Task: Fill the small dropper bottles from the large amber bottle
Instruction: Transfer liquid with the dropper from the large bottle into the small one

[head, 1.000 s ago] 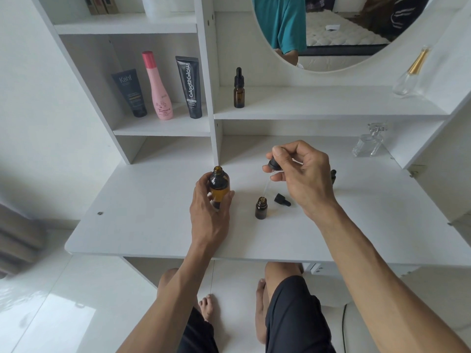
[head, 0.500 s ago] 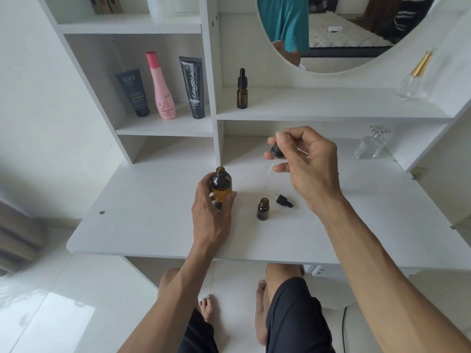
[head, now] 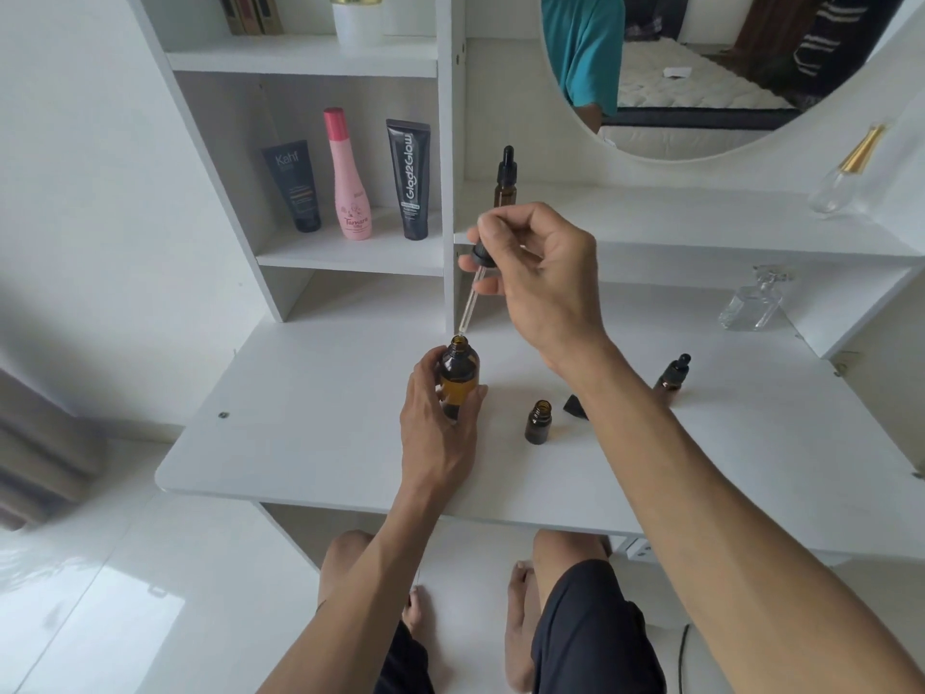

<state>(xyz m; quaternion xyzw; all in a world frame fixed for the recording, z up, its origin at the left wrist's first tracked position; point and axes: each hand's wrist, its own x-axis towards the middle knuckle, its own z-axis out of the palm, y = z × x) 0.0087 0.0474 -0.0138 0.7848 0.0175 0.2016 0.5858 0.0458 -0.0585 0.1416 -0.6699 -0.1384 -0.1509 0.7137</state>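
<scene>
My left hand (head: 435, 423) grips the large amber bottle (head: 458, 374), which stands uncapped on the white desk (head: 310, 443). My right hand (head: 540, 278) pinches the black bulb of a glass dropper (head: 473, 293); its tip hangs just at the amber bottle's mouth. A small open dropper bottle (head: 538, 421) stands to the right of the big one. A loose black cap (head: 575, 407) lies beside it, partly behind my right forearm. Another small capped dropper bottle (head: 673, 374) stands further right, and a third (head: 506, 177) sits on the shelf.
A dark tube (head: 295, 185), a pink bottle (head: 348, 177) and a black tube (head: 410, 180) stand on the left shelf. Clear glass perfume bottles (head: 751, 303) (head: 846, 172) sit at the right. A round mirror (head: 701, 72) hangs above the shelf.
My right hand has carried the dropper up and to the left, from above the small open bottle to the mouth of the large amber bottle. My left hand has stayed on the amber bottle.
</scene>
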